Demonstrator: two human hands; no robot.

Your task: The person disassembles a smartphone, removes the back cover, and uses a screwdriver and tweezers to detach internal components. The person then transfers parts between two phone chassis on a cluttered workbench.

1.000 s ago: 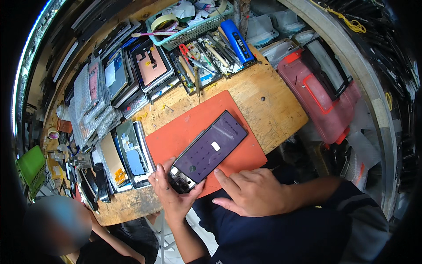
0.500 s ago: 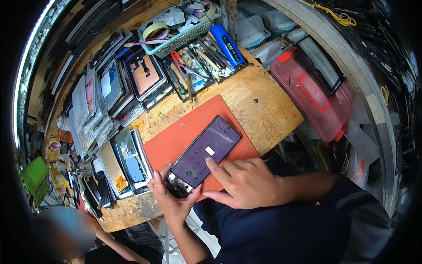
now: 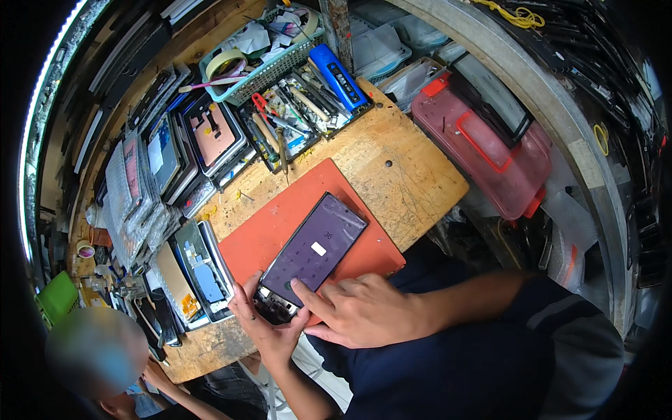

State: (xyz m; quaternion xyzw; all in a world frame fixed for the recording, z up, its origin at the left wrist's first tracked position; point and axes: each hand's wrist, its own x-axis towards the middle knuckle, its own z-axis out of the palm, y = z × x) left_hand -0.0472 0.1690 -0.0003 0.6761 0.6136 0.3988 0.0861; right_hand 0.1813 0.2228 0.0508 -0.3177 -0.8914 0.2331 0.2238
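Note:
A large phone lies tilted over an orange-red work mat. Its dark purple screen is lit with a dial keypad and a white rectangle, and its near end is uncovered, showing inner parts. My left hand grips that near end, with fingers and thumb on opposite edges. My right hand holds nothing. Its index finger is stretched out onto the lower part of the screen, hiding what lies under the tip. The thumb is apart, and the other fingers are loosely bent.
Opened phone parts sit left of the mat, near bubble-wrapped pieces. Behind are a tool tray, a teal basket and a blue device. A red box stands right; a person is at lower left.
My right index finger has moved from the middle of the keypad to its lower part. A short entry now shows atop the screen. The whole view has shifted slightly.

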